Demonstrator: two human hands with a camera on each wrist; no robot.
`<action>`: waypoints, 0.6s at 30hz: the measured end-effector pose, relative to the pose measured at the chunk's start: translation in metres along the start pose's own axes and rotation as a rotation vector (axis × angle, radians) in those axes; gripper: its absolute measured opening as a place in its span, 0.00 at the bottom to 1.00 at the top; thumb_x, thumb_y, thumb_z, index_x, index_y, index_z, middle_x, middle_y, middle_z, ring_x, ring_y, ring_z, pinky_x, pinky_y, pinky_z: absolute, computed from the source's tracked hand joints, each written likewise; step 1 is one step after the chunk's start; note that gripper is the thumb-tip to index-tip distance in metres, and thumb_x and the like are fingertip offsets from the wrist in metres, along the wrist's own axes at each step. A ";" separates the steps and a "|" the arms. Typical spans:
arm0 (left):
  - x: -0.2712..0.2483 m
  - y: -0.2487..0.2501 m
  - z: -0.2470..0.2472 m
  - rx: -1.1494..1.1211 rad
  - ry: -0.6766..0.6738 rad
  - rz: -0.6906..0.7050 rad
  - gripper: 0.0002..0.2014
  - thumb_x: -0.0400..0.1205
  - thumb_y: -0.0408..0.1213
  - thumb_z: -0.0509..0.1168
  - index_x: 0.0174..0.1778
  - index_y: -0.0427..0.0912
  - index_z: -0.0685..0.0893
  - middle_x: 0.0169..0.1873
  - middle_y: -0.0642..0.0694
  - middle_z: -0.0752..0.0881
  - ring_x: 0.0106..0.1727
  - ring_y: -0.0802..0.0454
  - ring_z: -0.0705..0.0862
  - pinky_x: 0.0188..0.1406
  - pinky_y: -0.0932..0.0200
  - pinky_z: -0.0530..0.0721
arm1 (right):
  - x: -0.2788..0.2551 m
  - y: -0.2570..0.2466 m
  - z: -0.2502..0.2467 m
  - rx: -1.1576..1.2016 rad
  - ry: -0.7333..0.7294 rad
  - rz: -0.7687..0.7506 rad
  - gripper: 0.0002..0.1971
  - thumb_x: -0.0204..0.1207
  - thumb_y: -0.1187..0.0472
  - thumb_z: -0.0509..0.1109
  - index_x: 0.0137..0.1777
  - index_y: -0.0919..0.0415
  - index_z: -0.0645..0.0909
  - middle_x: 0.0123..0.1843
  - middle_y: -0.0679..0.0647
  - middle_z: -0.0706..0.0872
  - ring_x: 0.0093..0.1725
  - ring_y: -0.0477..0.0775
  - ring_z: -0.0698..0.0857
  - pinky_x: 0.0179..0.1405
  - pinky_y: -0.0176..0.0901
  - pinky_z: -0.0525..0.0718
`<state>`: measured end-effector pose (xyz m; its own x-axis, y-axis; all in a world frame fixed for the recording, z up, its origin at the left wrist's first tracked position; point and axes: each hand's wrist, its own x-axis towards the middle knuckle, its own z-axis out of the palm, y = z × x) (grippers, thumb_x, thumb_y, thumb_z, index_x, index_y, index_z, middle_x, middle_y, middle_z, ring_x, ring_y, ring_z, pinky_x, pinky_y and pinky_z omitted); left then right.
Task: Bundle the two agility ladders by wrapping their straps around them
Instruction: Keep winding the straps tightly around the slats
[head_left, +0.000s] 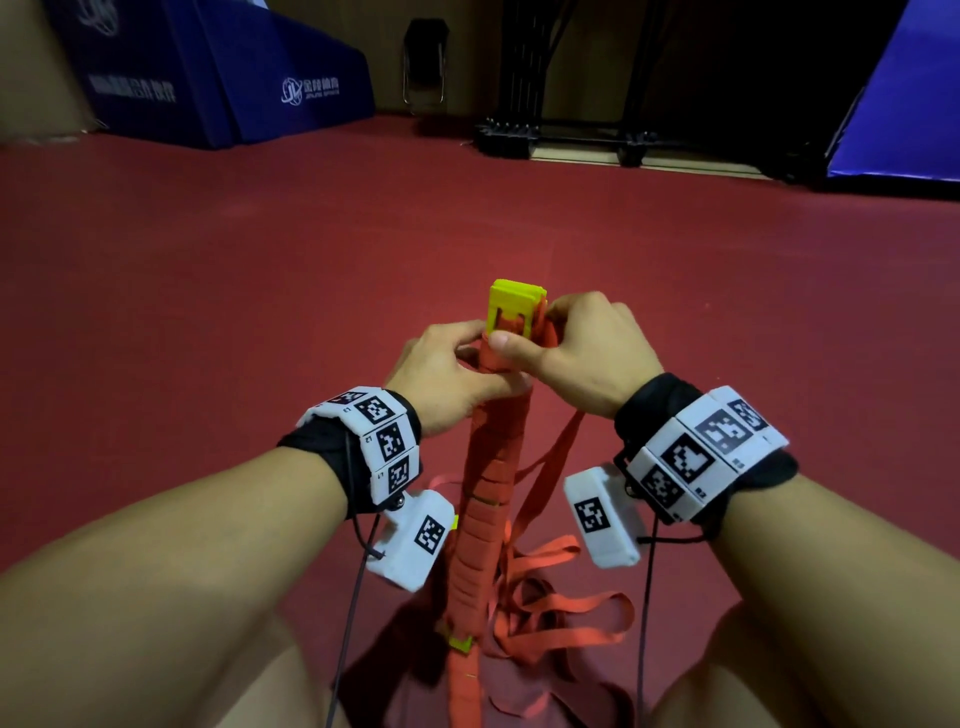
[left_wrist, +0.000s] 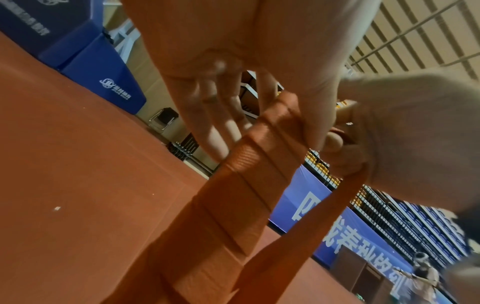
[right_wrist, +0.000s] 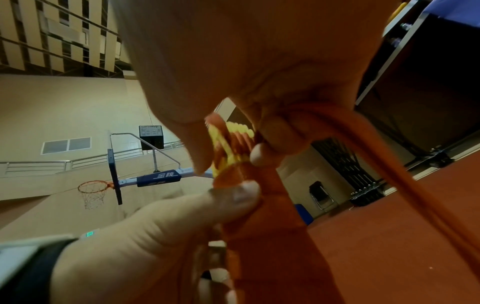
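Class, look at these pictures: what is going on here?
A person holds a long bundle of yellow plastic rungs wound in orange webbing strap upright above a red sports floor. The left hand grips the bundle near its top; the right hand pinches the strap beside the yellow rung ends. Loose strap still trails below.

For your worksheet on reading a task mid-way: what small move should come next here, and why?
Probably the right hand carries its strap one more turn round the yellow rungs: the left hand grips the wrapped bundle just below, and slack strap lies loose underneath.
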<state>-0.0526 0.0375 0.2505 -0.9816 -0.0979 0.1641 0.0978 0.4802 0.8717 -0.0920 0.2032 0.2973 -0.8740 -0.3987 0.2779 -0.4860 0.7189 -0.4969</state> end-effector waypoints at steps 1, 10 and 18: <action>0.000 0.001 0.001 0.006 0.003 0.004 0.18 0.63 0.58 0.78 0.48 0.63 0.90 0.36 0.52 0.92 0.39 0.47 0.90 0.46 0.37 0.92 | 0.001 0.000 0.002 -0.008 0.020 -0.021 0.26 0.76 0.35 0.71 0.31 0.58 0.76 0.27 0.53 0.76 0.33 0.60 0.75 0.30 0.49 0.66; 0.004 0.004 0.006 -0.066 0.008 0.074 0.25 0.66 0.58 0.75 0.56 0.51 0.88 0.48 0.49 0.93 0.53 0.47 0.91 0.60 0.34 0.87 | 0.007 0.010 0.001 0.029 0.081 -0.105 0.23 0.77 0.36 0.70 0.47 0.58 0.87 0.31 0.51 0.81 0.35 0.57 0.77 0.37 0.48 0.68; 0.002 0.003 0.003 -0.014 0.093 0.092 0.21 0.66 0.56 0.75 0.53 0.53 0.88 0.43 0.49 0.92 0.47 0.44 0.90 0.53 0.38 0.88 | 0.009 0.010 0.000 0.049 0.063 -0.053 0.29 0.71 0.31 0.73 0.37 0.62 0.85 0.27 0.51 0.82 0.37 0.60 0.83 0.39 0.50 0.81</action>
<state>-0.0544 0.0409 0.2518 -0.9490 -0.1352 0.2849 0.1893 0.4783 0.8575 -0.1047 0.2072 0.2951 -0.8462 -0.3975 0.3550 -0.5320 0.6685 -0.5197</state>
